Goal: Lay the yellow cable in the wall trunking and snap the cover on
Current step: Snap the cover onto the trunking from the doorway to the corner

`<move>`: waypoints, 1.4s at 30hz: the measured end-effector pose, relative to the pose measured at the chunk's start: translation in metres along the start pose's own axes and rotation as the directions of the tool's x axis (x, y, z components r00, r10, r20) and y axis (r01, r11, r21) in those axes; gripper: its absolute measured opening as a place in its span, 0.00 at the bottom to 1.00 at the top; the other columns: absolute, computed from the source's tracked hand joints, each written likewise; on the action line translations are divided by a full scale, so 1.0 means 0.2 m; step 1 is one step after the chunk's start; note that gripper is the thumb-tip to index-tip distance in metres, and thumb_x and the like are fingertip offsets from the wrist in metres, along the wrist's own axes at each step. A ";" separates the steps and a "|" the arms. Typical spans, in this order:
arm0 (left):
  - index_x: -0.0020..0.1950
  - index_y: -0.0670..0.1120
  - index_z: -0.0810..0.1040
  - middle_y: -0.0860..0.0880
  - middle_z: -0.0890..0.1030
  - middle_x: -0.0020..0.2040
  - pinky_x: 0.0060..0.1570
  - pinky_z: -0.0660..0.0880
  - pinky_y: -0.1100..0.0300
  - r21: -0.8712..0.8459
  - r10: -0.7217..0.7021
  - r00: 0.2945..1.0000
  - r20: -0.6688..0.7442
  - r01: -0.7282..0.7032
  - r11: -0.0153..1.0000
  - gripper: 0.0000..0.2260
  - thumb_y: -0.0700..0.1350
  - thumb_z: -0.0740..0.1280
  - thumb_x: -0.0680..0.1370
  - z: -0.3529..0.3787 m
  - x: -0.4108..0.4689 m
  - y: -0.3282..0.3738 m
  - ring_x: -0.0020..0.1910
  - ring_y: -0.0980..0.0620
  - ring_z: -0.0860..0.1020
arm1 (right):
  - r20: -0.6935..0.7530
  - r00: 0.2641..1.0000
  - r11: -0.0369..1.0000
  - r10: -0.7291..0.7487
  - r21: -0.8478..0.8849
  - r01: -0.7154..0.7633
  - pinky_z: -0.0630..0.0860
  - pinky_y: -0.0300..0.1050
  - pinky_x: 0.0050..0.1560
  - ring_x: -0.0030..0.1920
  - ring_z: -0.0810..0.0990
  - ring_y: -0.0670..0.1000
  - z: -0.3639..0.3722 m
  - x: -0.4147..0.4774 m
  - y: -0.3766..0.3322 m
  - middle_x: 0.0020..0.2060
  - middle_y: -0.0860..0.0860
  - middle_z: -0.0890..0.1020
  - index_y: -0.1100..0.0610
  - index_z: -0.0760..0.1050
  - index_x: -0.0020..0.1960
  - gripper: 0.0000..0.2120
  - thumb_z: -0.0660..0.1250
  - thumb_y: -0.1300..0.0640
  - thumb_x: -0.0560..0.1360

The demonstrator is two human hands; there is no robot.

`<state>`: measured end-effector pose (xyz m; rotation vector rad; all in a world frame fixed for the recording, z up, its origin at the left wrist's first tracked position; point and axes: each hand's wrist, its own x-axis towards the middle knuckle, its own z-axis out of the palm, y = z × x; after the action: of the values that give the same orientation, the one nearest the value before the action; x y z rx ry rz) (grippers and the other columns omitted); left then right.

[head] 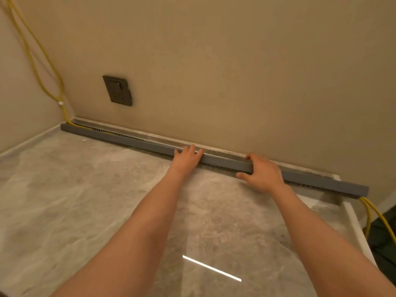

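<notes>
A long grey trunking (132,140) runs along the foot of the beige wall on a marble counter. Its grey cover (225,160) sits on the right stretch; the left stretch lies uncovered, with the slotted wall showing. The yellow cable (46,61) drops down the left corner into the trunking's left end and comes out again at the right end (374,213). My left hand (188,157) presses flat on the cover with straight fingers. My right hand (260,171) grips the cover, thumb at the front and fingers curled over the top.
A dark wall socket (117,91) sits above the trunking on the left. The marble counter (85,200) spreads toward me, with a white raised edge (355,228) on the right. A side wall closes off the left corner.
</notes>
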<state>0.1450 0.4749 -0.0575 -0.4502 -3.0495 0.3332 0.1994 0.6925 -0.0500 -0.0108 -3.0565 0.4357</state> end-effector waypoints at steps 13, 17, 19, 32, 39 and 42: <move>0.73 0.42 0.61 0.39 0.67 0.67 0.60 0.72 0.45 0.097 0.177 0.984 0.019 -0.178 0.979 0.19 0.37 0.54 0.81 0.02 0.06 -0.08 0.65 0.39 0.69 | -0.039 0.970 0.950 -0.239 -0.215 0.225 0.69 0.50 0.60 0.62 0.73 0.59 0.13 0.16 -0.35 0.59 0.58 0.76 0.60 0.71 0.63 0.16 0.60 0.63 0.75; 0.73 0.41 0.61 0.40 0.68 0.67 0.62 0.70 0.48 0.147 0.222 0.975 -0.024 -0.216 0.965 0.19 0.37 0.54 0.81 -0.01 0.06 -0.07 0.65 0.40 0.71 | -0.021 0.975 0.953 -0.221 -0.217 0.211 0.71 0.50 0.59 0.62 0.73 0.60 0.13 0.17 -0.37 0.59 0.59 0.77 0.62 0.72 0.62 0.15 0.60 0.63 0.76; 0.72 0.42 0.62 0.41 0.69 0.66 0.62 0.70 0.50 0.160 0.288 0.955 -0.064 -0.275 0.948 0.19 0.38 0.55 0.81 -0.05 0.06 -0.01 0.64 0.41 0.72 | -0.017 0.976 0.954 -0.219 -0.213 0.211 0.71 0.50 0.60 0.62 0.73 0.60 0.12 0.16 -0.34 0.60 0.59 0.77 0.61 0.72 0.63 0.16 0.61 0.62 0.75; 0.70 0.42 0.66 0.41 0.73 0.61 0.49 0.76 0.47 0.082 0.565 0.810 -0.158 -0.560 0.825 0.17 0.40 0.58 0.80 -0.21 0.06 0.70 0.60 0.41 0.75 | -0.066 0.997 0.961 0.034 -0.273 -0.050 0.70 0.52 0.59 0.62 0.72 0.60 -0.09 -0.12 0.29 0.60 0.58 0.75 0.58 0.69 0.62 0.20 0.65 0.63 0.71; 0.37 0.45 0.83 0.47 0.79 0.30 0.14 0.67 0.67 0.218 0.710 0.639 -0.296 -0.679 0.701 0.23 0.39 0.83 0.45 -0.21 0.07 0.95 0.23 0.49 0.78 | -0.178 0.973 0.920 0.147 -0.337 -0.201 0.68 0.54 0.61 0.64 0.70 0.60 -0.16 -0.29 0.53 0.61 0.58 0.72 0.58 0.66 0.65 0.23 0.63 0.67 0.71; 0.41 0.44 0.83 0.45 0.81 0.34 0.18 0.72 0.63 0.189 0.709 0.619 -0.337 -0.693 0.695 0.22 0.39 0.82 0.49 -0.28 0.01 1.07 0.28 0.48 0.81 | -0.222 0.957 0.903 0.186 -0.346 -0.256 0.68 0.54 0.60 0.63 0.71 0.61 -0.18 -0.35 0.59 0.61 0.58 0.72 0.59 0.66 0.64 0.22 0.63 0.67 0.72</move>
<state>0.2080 0.6865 -0.0492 -1.5167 -2.3323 0.2718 0.2705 0.8143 -0.0511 -0.3965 -2.9095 -0.1401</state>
